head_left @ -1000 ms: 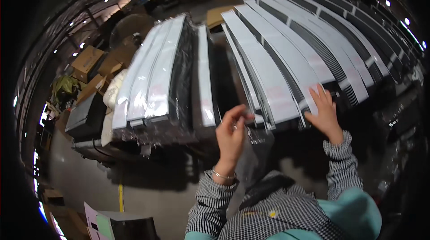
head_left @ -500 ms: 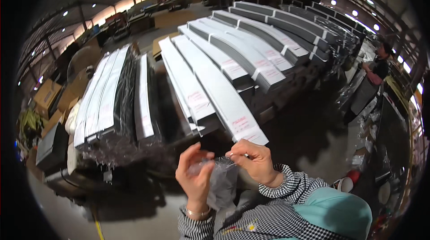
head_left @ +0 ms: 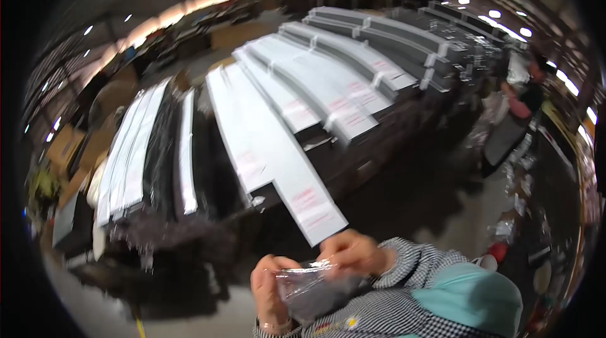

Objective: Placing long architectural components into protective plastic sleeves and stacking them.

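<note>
Both hands pinching a clear bag, close to the chest

Left hand [head_left: 270, 287] and right hand [head_left: 353, 253] are gripping the bag [head_left: 310, 287] stretched sideways between them; long white panels [head_left: 271, 148] are lying well ahead.

Close ahead of both hands [head_left: 315, 275], open room over dark floor [head_left: 416, 205], reaching right toward a second person [head_left: 524, 95] standing well apart. Directly in front, barred by the projecting end of a long white wrapped panel [head_left: 278, 167], its corner just above the fingers. Left of that, blocked by a dark rack of upright white strips [head_left: 148, 155] with loose plastic hanging at its near end. Narrow dark gaps between the panels, too tight and shadowed to judge. Farther back, more long wrapped bundles [head_left: 334, 85] side by side, closing the way. Along the right edge, cluttered small items on the floor [head_left: 511, 231]. Bare pale floor at lower left [head_left: 101, 300].
</note>
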`<state>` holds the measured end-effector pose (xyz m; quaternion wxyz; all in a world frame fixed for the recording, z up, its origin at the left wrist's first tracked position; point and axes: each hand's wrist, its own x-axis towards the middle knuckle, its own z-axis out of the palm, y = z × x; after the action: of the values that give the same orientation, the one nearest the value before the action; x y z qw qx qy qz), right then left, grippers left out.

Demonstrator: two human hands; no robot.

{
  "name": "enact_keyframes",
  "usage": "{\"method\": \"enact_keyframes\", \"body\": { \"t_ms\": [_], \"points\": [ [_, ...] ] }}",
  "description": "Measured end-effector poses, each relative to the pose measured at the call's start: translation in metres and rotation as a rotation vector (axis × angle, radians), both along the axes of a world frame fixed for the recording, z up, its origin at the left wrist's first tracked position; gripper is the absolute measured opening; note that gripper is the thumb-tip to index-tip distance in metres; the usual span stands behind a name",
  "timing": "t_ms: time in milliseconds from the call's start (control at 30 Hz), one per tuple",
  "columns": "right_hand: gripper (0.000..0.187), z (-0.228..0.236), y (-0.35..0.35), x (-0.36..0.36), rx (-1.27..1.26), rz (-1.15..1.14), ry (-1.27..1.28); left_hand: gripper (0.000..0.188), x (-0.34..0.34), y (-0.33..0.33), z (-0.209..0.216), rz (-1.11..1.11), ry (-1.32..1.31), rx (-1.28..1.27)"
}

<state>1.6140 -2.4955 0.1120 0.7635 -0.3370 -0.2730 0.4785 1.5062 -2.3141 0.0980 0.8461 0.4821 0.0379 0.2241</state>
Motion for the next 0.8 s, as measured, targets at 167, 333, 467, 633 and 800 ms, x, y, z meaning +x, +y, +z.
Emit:
{"method": "enact_keyframes", "body": {
  "t_ms": [167,333,467,633,800],
  "points": [
    [0.006,-0.003,-0.067,0.049,0.033,-0.059,-0.509,0.040,-0.005,0.031,-0.016,-0.482,0.186,0.120],
    [0.016,-0.108,-0.068,0.086,-0.525,-0.029,-1.447,0.019,0.040,0.043,-0.103,-0.309,0.228,1.606],
    [0.011,-0.143,-0.057,0.118,-0.368,-0.430,-1.733,0.016,0.069,0.038,-0.083,-0.253,0.163,1.540],
    [0.009,-0.077,-0.042,0.114,-0.084,-0.696,-0.850,0.007,0.097,0.036,-0.047,-0.452,0.167,0.658],
    [0.003,-0.098,-0.026,0.118,-0.378,-0.834,-0.972,0.010,0.109,0.043,-0.097,-0.214,0.261,0.457]
  ]
}}
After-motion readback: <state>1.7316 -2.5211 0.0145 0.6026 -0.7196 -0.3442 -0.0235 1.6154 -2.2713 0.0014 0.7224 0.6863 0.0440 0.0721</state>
